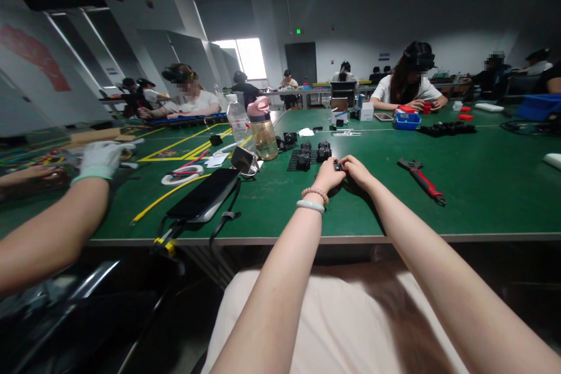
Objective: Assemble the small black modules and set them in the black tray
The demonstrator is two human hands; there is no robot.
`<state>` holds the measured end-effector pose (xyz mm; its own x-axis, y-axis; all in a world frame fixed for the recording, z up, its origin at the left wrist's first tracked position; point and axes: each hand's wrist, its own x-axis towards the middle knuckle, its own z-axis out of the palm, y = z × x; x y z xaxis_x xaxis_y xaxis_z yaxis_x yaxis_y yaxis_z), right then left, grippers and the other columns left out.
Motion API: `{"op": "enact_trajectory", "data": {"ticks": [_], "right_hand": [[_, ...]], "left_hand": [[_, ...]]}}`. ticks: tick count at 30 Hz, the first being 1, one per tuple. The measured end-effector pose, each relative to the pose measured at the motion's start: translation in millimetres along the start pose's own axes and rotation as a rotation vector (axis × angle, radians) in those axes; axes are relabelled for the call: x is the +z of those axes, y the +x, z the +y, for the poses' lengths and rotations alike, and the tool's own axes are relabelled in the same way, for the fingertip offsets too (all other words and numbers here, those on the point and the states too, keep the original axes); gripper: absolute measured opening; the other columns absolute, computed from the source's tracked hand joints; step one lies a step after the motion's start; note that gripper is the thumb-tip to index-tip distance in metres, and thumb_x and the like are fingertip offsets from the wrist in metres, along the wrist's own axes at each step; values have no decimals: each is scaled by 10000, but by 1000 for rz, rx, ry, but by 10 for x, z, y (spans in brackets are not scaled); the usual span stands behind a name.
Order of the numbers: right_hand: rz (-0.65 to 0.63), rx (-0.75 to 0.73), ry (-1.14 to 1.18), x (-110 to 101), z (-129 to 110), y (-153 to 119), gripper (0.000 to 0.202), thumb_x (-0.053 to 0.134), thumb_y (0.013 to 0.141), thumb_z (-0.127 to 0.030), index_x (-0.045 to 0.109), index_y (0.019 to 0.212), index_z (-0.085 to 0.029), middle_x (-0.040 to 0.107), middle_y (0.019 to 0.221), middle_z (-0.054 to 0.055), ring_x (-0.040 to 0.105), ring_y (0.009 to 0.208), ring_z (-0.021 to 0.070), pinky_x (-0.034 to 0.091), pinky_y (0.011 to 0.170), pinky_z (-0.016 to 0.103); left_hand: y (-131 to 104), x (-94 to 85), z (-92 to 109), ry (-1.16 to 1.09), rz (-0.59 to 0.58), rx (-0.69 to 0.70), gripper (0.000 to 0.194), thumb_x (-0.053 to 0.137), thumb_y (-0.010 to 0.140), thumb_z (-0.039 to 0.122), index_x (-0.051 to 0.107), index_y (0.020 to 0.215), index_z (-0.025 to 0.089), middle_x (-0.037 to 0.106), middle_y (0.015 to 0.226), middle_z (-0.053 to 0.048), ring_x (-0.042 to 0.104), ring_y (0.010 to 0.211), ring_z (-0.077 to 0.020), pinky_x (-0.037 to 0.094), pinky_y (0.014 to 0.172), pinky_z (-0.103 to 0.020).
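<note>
Both my hands meet over the green table, fingers closed around a small black part (337, 167). My left hand (329, 174), with a beaded bracelet and a pale bangle at its wrist, grips it from the left. From the right, my right hand (356, 170) pinches it; the fingers hide most of its shape. Just beyond my left hand lie several black blocky parts (304, 156), grouped on the table. An adjustable wrench (421, 181) with red and black handle rests to the right of my right hand.
A phone (205, 194) with a strap lies at left, near a yellow cable (166, 197). Behind stand a tumbler (263, 137) and a clear bottle (237, 120). A co-worker's gloved hand (100, 159) reaches in at far left. A blue bin (407, 121) sits across the table.
</note>
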<state>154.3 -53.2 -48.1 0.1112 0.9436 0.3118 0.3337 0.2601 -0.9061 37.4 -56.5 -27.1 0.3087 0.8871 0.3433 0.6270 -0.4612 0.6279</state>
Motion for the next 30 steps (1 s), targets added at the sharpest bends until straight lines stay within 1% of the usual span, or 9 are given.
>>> {"op": "enact_trajectory", "data": {"ticks": [7, 17, 23, 30], "right_hand": [[-10, 10, 24, -1, 13, 3, 200, 360, 590, -230, 517, 708, -190, 526, 683, -30, 452, 658, 120, 354, 598, 228], [1, 24, 5, 14, 73, 47, 217, 361, 601, -233, 535, 725, -193, 541, 693, -27, 452, 642, 118, 349, 577, 223], [4, -2, -17, 9, 68, 55, 202, 356, 618, -240, 537, 695, -195, 551, 720, -22, 462, 677, 123, 362, 615, 232], [3, 13, -38, 9, 22, 39, 218, 356, 622, -237, 552, 709, -194, 560, 738, -18, 466, 696, 124, 363, 633, 236]], "left_hand": [[38, 45, -68, -5, 19, 34, 427, 540, 567, 212, 474, 984, 143, 552, 935, -84, 519, 821, -167, 405, 717, -259], [41, 30, -47, 1, -9, 17, 430, 534, 580, 204, 464, 1000, 143, 560, 917, -75, 522, 785, -155, 410, 689, -247], [43, 22, -37, 0, -3, 26, 420, 530, 581, 181, 465, 994, 144, 561, 910, -67, 523, 781, -152, 409, 690, -236], [6, -23, 18, 31, -10, -13, 455, 543, 577, 179, 453, 1021, 139, 543, 988, -81, 515, 859, -167, 400, 744, -249]]}}
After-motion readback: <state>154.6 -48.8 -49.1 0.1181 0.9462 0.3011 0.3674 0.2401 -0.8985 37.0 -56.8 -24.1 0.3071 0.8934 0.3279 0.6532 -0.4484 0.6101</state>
